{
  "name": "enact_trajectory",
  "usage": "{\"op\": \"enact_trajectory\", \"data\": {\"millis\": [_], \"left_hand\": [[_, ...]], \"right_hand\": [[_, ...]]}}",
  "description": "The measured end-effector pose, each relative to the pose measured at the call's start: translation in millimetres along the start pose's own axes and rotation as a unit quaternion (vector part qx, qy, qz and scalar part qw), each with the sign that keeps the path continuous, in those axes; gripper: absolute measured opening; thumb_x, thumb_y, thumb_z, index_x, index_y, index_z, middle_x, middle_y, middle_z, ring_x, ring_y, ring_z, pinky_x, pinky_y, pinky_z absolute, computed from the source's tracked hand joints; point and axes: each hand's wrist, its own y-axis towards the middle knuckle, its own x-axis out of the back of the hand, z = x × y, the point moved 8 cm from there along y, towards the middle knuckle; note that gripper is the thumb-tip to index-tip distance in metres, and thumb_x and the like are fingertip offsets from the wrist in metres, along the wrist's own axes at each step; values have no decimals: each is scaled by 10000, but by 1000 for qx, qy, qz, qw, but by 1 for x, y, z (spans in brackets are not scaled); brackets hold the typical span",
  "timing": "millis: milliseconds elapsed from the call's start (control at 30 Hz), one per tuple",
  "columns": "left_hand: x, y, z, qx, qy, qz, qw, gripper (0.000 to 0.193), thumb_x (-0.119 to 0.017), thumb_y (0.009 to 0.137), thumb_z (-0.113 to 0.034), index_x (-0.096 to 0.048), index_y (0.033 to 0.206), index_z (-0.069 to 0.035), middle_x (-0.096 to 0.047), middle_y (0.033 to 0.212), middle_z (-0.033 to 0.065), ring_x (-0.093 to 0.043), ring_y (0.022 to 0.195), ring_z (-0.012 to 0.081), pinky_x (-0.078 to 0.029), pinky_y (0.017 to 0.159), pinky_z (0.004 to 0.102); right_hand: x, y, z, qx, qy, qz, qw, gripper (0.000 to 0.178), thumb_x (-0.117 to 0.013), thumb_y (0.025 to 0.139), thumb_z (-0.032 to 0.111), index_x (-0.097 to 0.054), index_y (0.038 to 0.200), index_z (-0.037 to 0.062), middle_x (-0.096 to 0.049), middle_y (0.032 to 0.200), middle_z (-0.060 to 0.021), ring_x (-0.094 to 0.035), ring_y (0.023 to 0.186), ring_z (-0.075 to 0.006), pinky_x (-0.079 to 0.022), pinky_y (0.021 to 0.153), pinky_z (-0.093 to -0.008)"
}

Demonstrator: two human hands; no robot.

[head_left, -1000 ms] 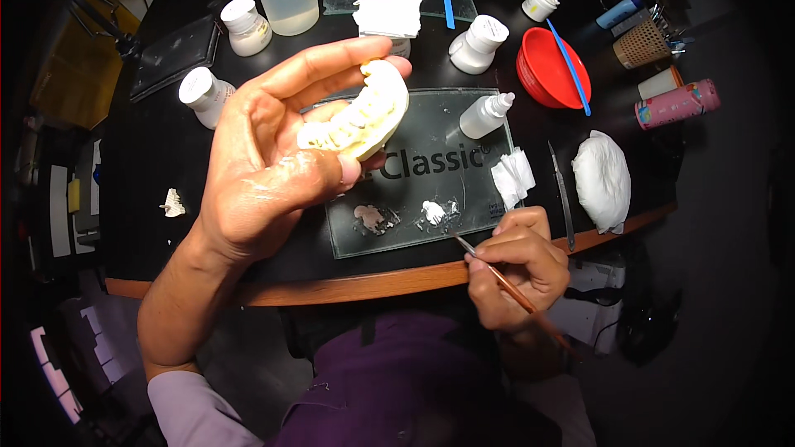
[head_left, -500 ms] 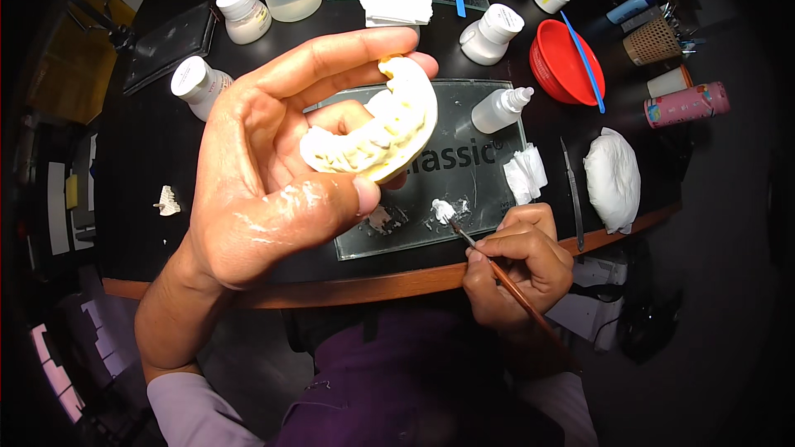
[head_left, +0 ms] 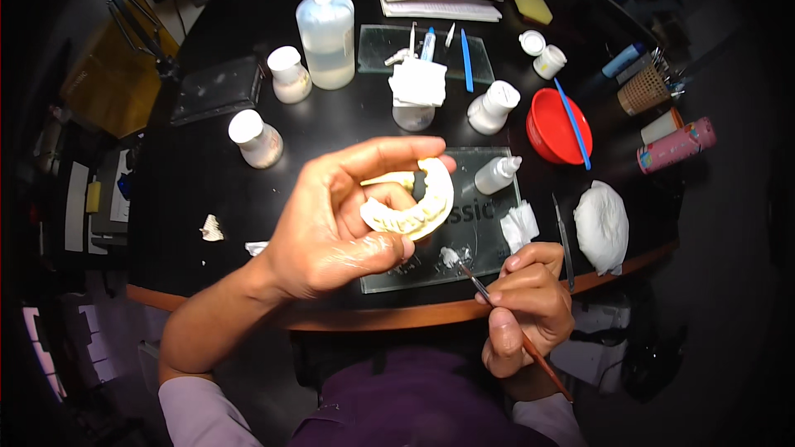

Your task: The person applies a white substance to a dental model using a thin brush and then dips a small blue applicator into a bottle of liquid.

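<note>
Between thumb and fingertips, my left hand [head_left: 323, 219] grips a horseshoe-shaped, pale yellow dental model [head_left: 432, 213] above the table. My right hand [head_left: 534, 306] pinches a thin brush [head_left: 530, 346] with a reddish-brown handle. The brush tip is beside a small white dab of paste [head_left: 450, 257] on the glass slab [head_left: 389, 280], which lies under both. A small white dropper bottle [head_left: 497, 175] stands on the slab's far right part, and a folded white tissue [head_left: 519, 228] lies at its right edge. Wet, whitish smears mark my left thumb.
A red bowl [head_left: 542, 139] with a blue stick [head_left: 575, 126] across it stands right, near a white wad [head_left: 602, 228] and a slim metal tool [head_left: 565, 240]. White jars [head_left: 256, 142] and a large clear bottle [head_left: 325, 41] stand behind my left hand. The table's wooden edge [head_left: 397, 314] runs in front.
The view has shifted, showing more of the table's far side. My left hand with the dental model appears smaller and lower. The brush stays by the paste while my right fingers have shifted on its handle.
</note>
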Motion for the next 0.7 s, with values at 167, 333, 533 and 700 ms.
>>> {"op": "enact_trajectory", "data": {"millis": [167,333,533,700], "left_hand": [[-6,4,-1,2,6,27,1000,847,-730,803,-3,-393,1569,127,-563,1519,263,-650,1280,229,-583,1012,338],[-2,1,1,3,-5,17,1000,841,-679,773,37,-406,1564,126,-563,1514,270,-630,1344,277,-556,1088,360],[-4,2,1,13,-9,27,1000,826,-722,802,29,-418,1565,110,-578,1509,247,-629,1356,286,-533,1117,365],[-3,4,3,8,-11,33,999,821,-753,823,15,-416,1566,108,-586,1502,244,-644,1339,283,-538,1111,368]], "right_hand": [[-11,31,21,44,41,9,998,322,-755,862,8,-625,1148,75,-724,931,-84,-664,1066,-316,-586,929,-403],[-31,37,14,83,30,17,996,337,-799,845,-3,-640,1133,71,-710,960,-92,-692,1157,-345,-631,916,-398],[-33,36,18,103,18,2,995,347,-801,832,-35,-651,1126,73,-675,1017,-88,-699,1146,-332,-685,932,-407],[-34,33,15,117,-3,-3,993,331,-803,824,-47,-677,1100,83,-679,1016,-76,-674,1126,-305,-687,974,-445]]}}
